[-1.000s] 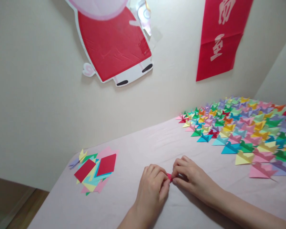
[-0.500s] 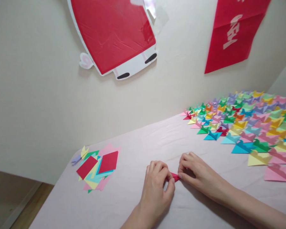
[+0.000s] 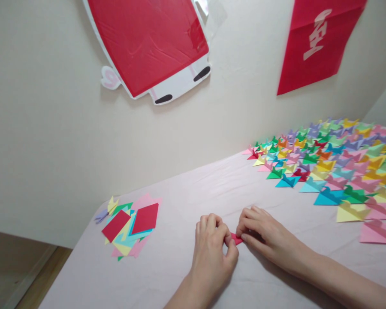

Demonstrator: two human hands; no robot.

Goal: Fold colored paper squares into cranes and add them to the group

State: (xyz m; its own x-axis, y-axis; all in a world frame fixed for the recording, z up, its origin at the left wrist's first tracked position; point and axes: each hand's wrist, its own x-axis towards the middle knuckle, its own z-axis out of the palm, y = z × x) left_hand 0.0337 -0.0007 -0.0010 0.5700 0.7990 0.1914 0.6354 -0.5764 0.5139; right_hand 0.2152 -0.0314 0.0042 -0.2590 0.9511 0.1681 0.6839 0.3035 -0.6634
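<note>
Between my two hands a small folded piece of red paper (image 3: 236, 239) lies on the pale cloth surface (image 3: 180, 274). My left hand (image 3: 214, 242) pinches its left end between thumb and fingers. The fingers of my right hand (image 3: 260, 229) are closed on its right end, close to my left fingertips. Only a short red strip shows in the gap; the rest of its shape is hidden under my fingers.
Loose coloured paper squares (image 3: 145, 219) lie in a pile at the left, with a small yellow folded piece (image 3: 112, 205) beside them. Rows of folded paper birds (image 3: 330, 197) fill the right. Behind rises a wall (image 3: 167, 141) with a red hanging (image 3: 318, 47).
My right hand has shifted slightly left, nearer my left hand. Both hands keep hold of the red paper. The whole view has also tilted and moved a little.
</note>
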